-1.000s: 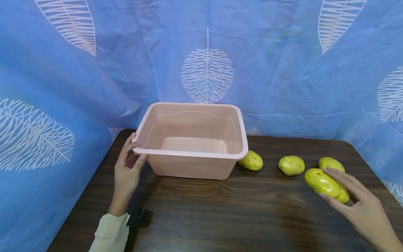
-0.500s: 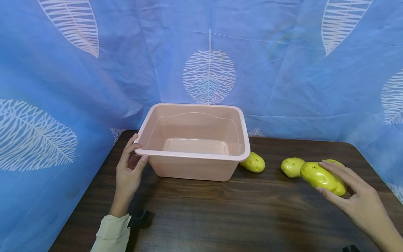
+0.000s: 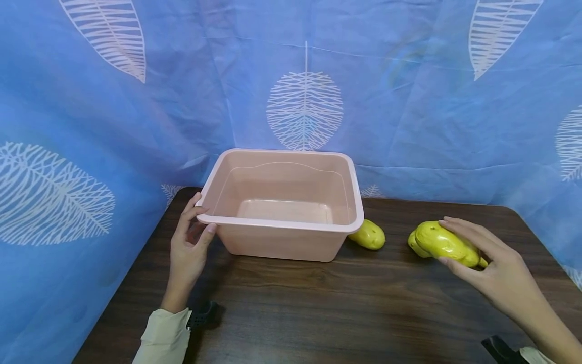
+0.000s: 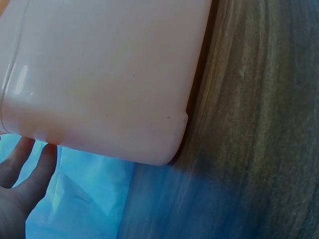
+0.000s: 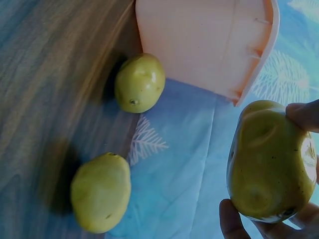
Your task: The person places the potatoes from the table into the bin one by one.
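Note:
An empty pink plastic tub point(image 3: 277, 240) stands at the back of the table. My left hand point(image 3: 187, 253) grips its front left corner, thumb outside and fingers at the rim; in the left wrist view fingers point(image 4: 44, 169) touch the tub wall point(image 4: 109, 84). Over the table's right side my right hand point(image 3: 495, 258) holds a yellow-green potato point(image 3: 443, 241), also large in the right wrist view point(image 5: 271, 162). Behind it another potato point(image 3: 416, 247) is partly covered. One more potato point(image 3: 369, 235) lies against the tub's right side, seen too in the right wrist view point(image 5: 139, 83).
The dark wooden table point(image 3: 364, 308) reaches back to a blue cloth point(image 3: 409, 126) with white leaf patterns, which hangs behind and at the sides. A bit of another yellow-green potato point(image 3: 483, 263) shows by the right hand's fingers. A dark band point(image 3: 500, 349) is at the right wrist.
My right hand has moved left and back with the potato, now in front of the middle potato. The left hand keeps its grip on the tub; the head view has shifted slightly.

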{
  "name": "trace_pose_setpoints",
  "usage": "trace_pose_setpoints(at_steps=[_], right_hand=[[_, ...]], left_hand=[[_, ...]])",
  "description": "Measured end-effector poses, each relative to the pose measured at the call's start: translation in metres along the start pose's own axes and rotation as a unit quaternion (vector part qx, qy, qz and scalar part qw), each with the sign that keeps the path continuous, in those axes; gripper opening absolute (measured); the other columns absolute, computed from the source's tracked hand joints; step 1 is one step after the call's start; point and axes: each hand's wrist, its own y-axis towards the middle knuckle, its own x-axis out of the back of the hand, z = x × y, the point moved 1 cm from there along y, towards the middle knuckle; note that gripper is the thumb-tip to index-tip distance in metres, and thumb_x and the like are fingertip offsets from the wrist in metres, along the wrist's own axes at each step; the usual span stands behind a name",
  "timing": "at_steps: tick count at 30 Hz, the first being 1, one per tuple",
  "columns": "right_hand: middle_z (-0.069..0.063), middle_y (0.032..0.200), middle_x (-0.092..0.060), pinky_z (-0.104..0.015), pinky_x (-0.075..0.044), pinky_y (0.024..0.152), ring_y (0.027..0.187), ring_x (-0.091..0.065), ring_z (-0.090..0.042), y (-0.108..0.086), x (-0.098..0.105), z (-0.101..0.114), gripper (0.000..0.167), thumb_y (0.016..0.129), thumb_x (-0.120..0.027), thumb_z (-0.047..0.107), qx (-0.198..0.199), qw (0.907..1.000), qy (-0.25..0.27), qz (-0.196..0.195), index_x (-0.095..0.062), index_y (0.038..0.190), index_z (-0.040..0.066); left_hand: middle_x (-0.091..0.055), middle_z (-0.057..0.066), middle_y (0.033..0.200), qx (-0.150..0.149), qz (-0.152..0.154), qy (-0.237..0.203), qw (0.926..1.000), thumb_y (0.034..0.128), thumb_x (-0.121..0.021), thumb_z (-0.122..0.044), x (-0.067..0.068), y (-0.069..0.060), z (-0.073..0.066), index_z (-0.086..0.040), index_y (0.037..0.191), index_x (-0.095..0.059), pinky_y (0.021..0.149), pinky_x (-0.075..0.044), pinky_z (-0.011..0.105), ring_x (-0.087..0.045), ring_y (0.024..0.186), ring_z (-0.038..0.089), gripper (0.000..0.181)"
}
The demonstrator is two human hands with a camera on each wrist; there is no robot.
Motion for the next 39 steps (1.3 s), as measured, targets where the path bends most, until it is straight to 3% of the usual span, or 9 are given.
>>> trace_pose_setpoints(at_steps=[7,16,30,39], right_hand=[[0.033,0.151,-0.044,0.001,-0.035,0.082,0.128,-0.036,0.023,0.011,0.001,0.010,0.075,0.081,-0.088,0.004,0.030,0.9993,-0.017,0.009,-0.060,0.148,0.025],[0.026,0.153,-0.048,-0.002,-0.039,0.080,0.129,-0.039,0.020,0.029,-0.002,0.026,0.073,0.082,-0.086,0.001,0.066,0.9977,-0.005,0.017,-0.062,0.147,0.023],[-0.001,0.152,-0.056,-0.003,-0.041,0.084,0.129,-0.044,0.014,0.048,-0.012,0.051,0.069,0.086,-0.083,0.004,0.050,0.9975,0.037,0.033,-0.061,0.147,0.027],[-0.006,0.151,-0.059,-0.004,-0.041,0.085,0.129,-0.045,0.013,0.064,-0.014,0.061,0.068,0.086,-0.085,0.005,0.060,0.9966,0.043,0.036,-0.062,0.146,0.027]], left_hand=[[-0.038,-0.006,0.169,-0.006,0.004,-0.020,0.9998,0.0969,-0.067,0.005,0.001,-0.001,0.000,0.001,0.139,-0.055,0.109,-0.043,0.019,-0.038,0.154,0.023,0.045],[-0.039,-0.011,0.168,0.003,0.000,-0.002,1.0000,0.0972,-0.069,0.003,0.002,-0.001,0.001,-0.003,0.140,-0.056,0.110,-0.042,0.021,-0.038,0.154,0.020,0.045],[-0.038,-0.011,0.168,0.003,0.005,-0.005,1.0000,0.0974,-0.068,0.003,0.000,-0.001,0.000,-0.002,0.140,-0.055,0.110,-0.041,0.025,-0.036,0.155,0.020,0.044],[-0.038,-0.011,0.168,0.005,0.004,-0.002,1.0000,0.0975,-0.069,0.002,0.001,-0.001,0.000,-0.002,0.140,-0.056,0.111,-0.040,0.028,-0.036,0.155,0.019,0.044]])
